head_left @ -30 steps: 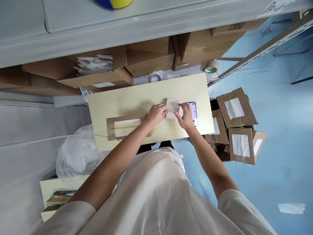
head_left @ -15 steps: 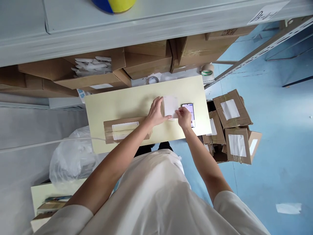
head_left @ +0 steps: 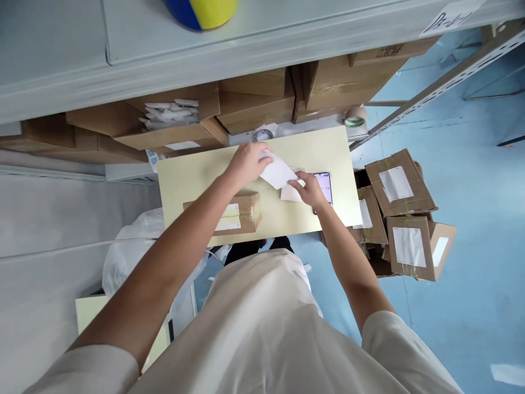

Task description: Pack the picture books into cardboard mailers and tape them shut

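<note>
A white paper sheet [head_left: 278,171] is held tilted above the table between both hands. My left hand [head_left: 247,162] pinches its upper left corner. My right hand [head_left: 308,189] grips the lower right corner between thumb and fingers. Just beneath lies another white paper [head_left: 290,192], partly covered by the sheet and my right hand. A lit phone [head_left: 324,185] rests on the table beside my right hand, which hides part of it. Below my left forearm is a taped cardboard box [head_left: 248,213] with a white label, partly hidden by the arm.
The pale yellow table [head_left: 340,158] stands against a shelf holding open cartons [head_left: 176,137] and tape rolls [head_left: 355,116]. Labelled cardboard boxes [head_left: 410,243] are piled on the floor at the right. A clear plastic bag [head_left: 123,262] and a cable [head_left: 82,249] are at the left.
My left hand has moved up and to the left, and the sheet has turned to a slant. Another white paper below it now shows more. The whole view has shifted slightly.
</note>
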A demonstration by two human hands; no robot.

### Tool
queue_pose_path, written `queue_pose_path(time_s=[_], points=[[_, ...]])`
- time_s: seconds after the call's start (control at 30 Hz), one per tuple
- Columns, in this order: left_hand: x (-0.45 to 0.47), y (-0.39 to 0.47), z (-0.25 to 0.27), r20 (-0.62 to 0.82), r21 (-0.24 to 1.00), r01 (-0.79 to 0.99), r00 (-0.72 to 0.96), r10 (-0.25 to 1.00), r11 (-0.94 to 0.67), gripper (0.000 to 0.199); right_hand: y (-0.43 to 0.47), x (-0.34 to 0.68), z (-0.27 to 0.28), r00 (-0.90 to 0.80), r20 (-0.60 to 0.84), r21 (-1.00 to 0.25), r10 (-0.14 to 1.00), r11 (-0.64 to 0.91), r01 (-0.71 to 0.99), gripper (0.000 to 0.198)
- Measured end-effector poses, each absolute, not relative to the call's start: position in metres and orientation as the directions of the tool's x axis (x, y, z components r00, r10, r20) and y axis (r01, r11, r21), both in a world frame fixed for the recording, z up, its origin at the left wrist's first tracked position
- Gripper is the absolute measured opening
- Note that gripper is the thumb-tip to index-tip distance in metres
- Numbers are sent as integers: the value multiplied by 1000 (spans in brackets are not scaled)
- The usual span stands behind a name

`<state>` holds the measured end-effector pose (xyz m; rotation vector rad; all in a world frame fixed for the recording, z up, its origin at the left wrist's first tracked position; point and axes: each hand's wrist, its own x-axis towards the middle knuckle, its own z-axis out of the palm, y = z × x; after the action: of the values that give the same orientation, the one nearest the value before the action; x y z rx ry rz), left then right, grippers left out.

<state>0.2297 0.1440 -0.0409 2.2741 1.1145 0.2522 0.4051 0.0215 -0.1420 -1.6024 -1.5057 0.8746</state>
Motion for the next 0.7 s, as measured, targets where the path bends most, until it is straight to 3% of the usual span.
queue_pose_path(time_s=[0.07, 0.13, 0.23, 0.33, 0.7], points=[[229, 145, -33, 8, 519, 649, 647, 762, -556, 32, 27, 405, -141, 38, 23, -867, 999, 1, 499, 41], [233, 140, -30, 56, 463, 558, 757, 652, -688, 42, 32, 402, -139, -13, 29, -840, 999, 31, 542, 40], [242, 130, -40, -31, 466, 429, 882, 471, -774, 27, 37, 398, -136, -55, 17, -787, 998, 47, 615, 39], [245, 128, -58, -127, 494, 479, 865, 485, -726, 14, 37, 397, -136, -54, -7, -777, 999, 28, 629, 39], [244, 161, -74, -315, 514, 562, 827, 467, -648, 23, 28, 403, -148, -44, 42, -852, 998, 59, 520, 33]])
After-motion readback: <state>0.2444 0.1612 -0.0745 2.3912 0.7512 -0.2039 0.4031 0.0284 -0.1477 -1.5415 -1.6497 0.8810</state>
